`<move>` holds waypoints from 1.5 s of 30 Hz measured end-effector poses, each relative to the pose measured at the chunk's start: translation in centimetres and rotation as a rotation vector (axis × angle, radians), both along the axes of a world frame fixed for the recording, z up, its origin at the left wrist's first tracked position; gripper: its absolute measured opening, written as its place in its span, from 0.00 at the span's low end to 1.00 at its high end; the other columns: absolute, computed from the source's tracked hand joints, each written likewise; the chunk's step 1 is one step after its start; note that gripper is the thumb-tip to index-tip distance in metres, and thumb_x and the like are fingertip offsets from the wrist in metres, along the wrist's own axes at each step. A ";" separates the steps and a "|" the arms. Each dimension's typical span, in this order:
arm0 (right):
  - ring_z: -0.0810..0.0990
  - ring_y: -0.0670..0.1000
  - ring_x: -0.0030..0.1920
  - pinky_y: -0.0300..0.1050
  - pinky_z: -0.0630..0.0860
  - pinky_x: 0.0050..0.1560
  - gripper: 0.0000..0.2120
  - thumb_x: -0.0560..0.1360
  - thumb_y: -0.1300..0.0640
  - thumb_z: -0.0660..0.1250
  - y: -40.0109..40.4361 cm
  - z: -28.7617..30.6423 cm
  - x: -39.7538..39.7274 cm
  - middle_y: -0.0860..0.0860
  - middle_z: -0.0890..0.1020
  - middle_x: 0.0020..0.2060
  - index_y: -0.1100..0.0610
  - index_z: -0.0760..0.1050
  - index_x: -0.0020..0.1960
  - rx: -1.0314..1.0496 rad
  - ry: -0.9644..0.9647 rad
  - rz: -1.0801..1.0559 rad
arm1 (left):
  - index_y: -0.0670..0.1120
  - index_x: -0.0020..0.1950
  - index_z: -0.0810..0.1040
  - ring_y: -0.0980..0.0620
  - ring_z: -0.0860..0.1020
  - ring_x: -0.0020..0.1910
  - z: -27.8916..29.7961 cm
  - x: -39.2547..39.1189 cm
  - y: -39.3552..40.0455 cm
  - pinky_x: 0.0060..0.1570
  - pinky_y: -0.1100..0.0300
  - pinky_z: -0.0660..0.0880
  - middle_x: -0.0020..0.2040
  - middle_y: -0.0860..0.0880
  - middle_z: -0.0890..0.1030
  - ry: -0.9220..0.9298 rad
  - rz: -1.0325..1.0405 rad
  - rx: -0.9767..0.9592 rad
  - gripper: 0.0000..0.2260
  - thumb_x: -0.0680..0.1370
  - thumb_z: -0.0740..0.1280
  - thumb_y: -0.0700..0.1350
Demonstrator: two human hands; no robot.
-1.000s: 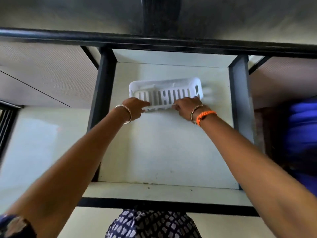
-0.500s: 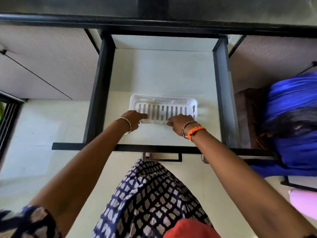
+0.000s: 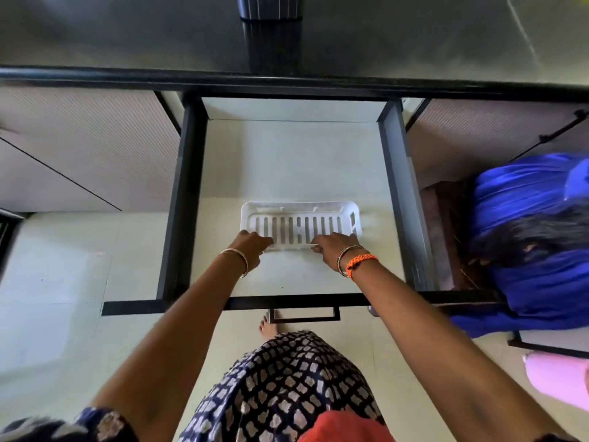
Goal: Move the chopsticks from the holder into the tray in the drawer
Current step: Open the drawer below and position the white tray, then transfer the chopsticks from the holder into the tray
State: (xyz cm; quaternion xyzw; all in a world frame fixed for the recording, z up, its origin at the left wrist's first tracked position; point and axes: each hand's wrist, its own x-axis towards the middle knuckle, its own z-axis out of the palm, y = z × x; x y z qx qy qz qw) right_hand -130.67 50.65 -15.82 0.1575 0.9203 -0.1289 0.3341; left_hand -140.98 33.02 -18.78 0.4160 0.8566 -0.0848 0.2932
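The task is judged to be at the preparation stage: no chopsticks are seen in the tray [image 3: 301, 225], and none are carried. The tray's near rim is pinched by the left hand [image 3: 253, 247] and by the right hand [image 3: 333, 247]. The tray lies flat in the open drawer [image 3: 400, 199], its long axis running left to right. A dark holder [image 3: 270, 7] stands on the desk [image 3: 127, 33] above.

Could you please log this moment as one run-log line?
left hand: grips tray near rim | right hand: grips near rim | tray: empty, in open drawer | chopsticks: unseen
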 end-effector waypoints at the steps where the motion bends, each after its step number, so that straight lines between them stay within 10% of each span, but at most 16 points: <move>1: 0.74 0.58 0.63 0.60 0.59 0.70 0.18 0.78 0.66 0.54 0.0 -0.1 0.0 0.51 0.79 0.60 0.51 0.73 0.61 -0.006 -0.001 -0.014 | 0.46 0.67 0.69 0.40 0.75 0.58 0.0 0.1 0.0 0.58 0.54 0.72 0.58 0.43 0.81 0.010 -0.010 -0.004 0.23 0.74 0.56 0.32; 10: 0.74 0.54 0.65 0.50 0.68 0.68 0.23 0.75 0.47 0.64 2.6 7.2 -4.7 0.53 0.76 0.65 0.52 0.69 0.68 -0.097 0.107 -0.022 | 0.45 0.75 0.54 0.41 0.68 0.68 6.5 -4.4 2.8 0.67 0.51 0.67 0.69 0.39 0.68 -0.240 0.087 0.014 0.33 0.75 0.67 0.48; 17: 0.80 0.54 0.58 0.40 0.72 0.56 0.13 0.76 0.58 0.64 8.1 20.5 -15.1 0.57 0.83 0.55 0.60 0.78 0.60 -0.208 0.527 -0.134 | 0.42 0.60 0.76 0.41 0.79 0.55 20.5 -14.7 7.8 0.45 0.61 0.73 0.57 0.40 0.80 -0.207 0.273 0.486 0.14 0.78 0.64 0.47; 24: 0.82 0.51 0.55 0.37 0.73 0.55 0.10 0.76 0.60 0.64 13.1 25.4 -27.4 0.55 0.85 0.52 0.60 0.82 0.54 -0.231 0.909 -0.274 | 0.43 0.56 0.78 0.46 0.80 0.52 27.8 -26.2 11.4 0.52 0.59 0.74 0.52 0.43 0.82 0.008 0.502 0.922 0.09 0.78 0.63 0.40; 34: 0.76 0.54 0.64 0.45 0.69 0.66 0.26 0.76 0.49 0.65 22.2 21.3 -46.1 0.56 0.77 0.64 0.61 0.68 0.69 -0.486 0.881 -0.596 | 0.42 0.57 0.76 0.48 0.73 0.59 24.2 -39.4 18.1 0.52 0.64 0.73 0.60 0.45 0.76 0.231 0.608 1.047 0.11 0.76 0.63 0.36; 40: 0.76 0.53 0.42 0.48 0.75 0.54 0.16 0.75 0.54 0.68 22.8 19.6 -50.4 0.59 0.80 0.38 0.68 0.79 0.52 -0.563 0.944 -0.499 | 0.46 0.57 0.76 0.43 0.61 0.70 21.5 -41.2 19.4 0.70 0.49 0.59 0.65 0.46 0.73 0.258 0.643 1.018 0.11 0.76 0.65 0.38; 45: 0.80 0.55 0.45 0.45 0.76 0.54 0.13 0.74 0.58 0.69 22.6 19.6 -50.2 0.62 0.84 0.45 0.67 0.80 0.51 -0.598 1.047 -0.612 | 0.45 0.57 0.77 0.43 0.64 0.69 21.2 -41.1 19.6 0.69 0.49 0.62 0.64 0.45 0.74 0.239 0.625 1.047 0.12 0.75 0.64 0.37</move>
